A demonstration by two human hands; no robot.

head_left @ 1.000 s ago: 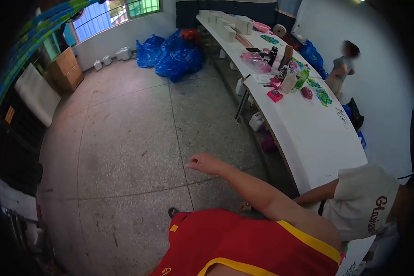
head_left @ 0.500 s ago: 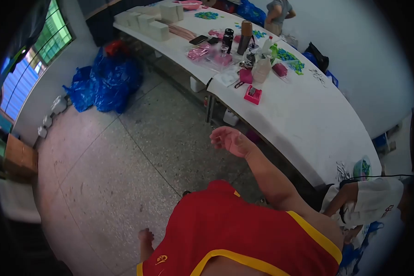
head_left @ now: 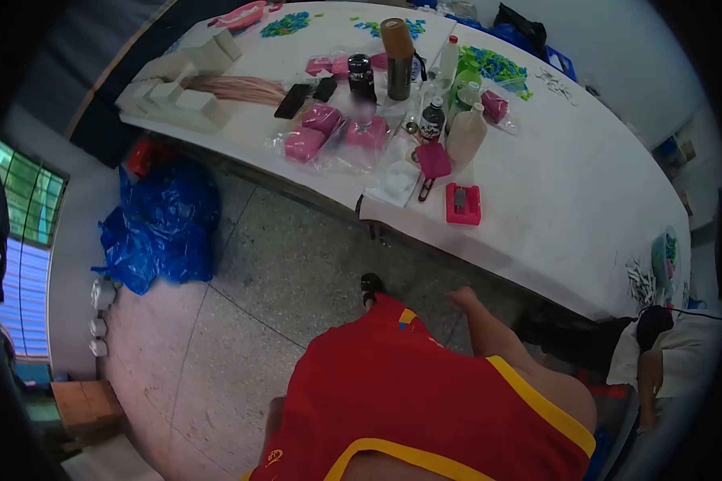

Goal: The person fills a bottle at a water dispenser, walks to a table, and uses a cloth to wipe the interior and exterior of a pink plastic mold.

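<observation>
- The left hand is out of sight.
- The right hand [head_left: 461, 298] is just short of the white table [head_left: 561, 212]; I can't tell if it is open or closed.
- The pink box [head_left: 463, 215] sits on the table, ahead of the right hand, its long side pointing away.
- A pale bottle [head_left: 466, 138] stands past it.

Blocks [head_left: 200, 108] stand at the left end of the worktop [head_left: 553, 200], a basin [head_left: 241, 14] at its far left corner. Right of the blocks lie strips [head_left: 237, 90], then a phone [head_left: 293, 101]; packets [head_left: 305, 144] sit between phone and near edge. A flask [head_left: 397, 68] rises behind the packets, to their right; bottles [head_left: 467, 135] stand further right, a small case [head_left: 463, 204] before them. A bowl [head_left: 664, 255] sits at the right end. Bags [head_left: 168, 224] lie on the floor [head_left: 257, 305] before the left part.
</observation>
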